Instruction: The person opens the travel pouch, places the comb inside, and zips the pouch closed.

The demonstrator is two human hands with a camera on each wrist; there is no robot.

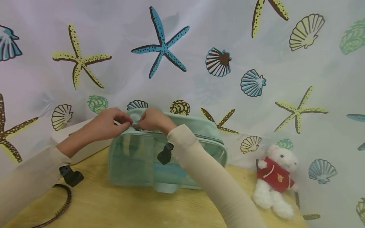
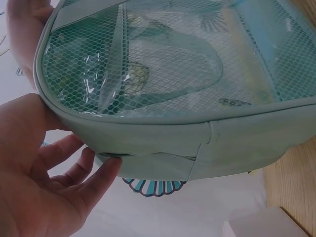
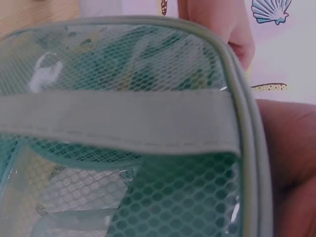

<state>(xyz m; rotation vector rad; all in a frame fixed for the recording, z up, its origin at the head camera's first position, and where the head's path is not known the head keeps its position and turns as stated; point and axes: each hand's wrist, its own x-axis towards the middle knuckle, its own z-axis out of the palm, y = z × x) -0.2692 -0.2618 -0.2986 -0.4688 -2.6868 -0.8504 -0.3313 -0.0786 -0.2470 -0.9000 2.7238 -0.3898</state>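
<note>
Green bag point(image 1: 149, 158): left hand point(image 1: 106, 125) pinches its upper corner; right hand point(image 1: 155, 120), fingers curled, pinches it alongside

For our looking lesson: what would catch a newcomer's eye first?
A green see-through bag stands on the table, with the left hand and right hand at its top. Above it, a blue starfish decorates the white cloth. At the right sits a white stuffed toy in red.

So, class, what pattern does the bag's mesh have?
Honeycomb: the green mesh has small, roughly hexagonal cells, best seen in the left wrist view.
</note>
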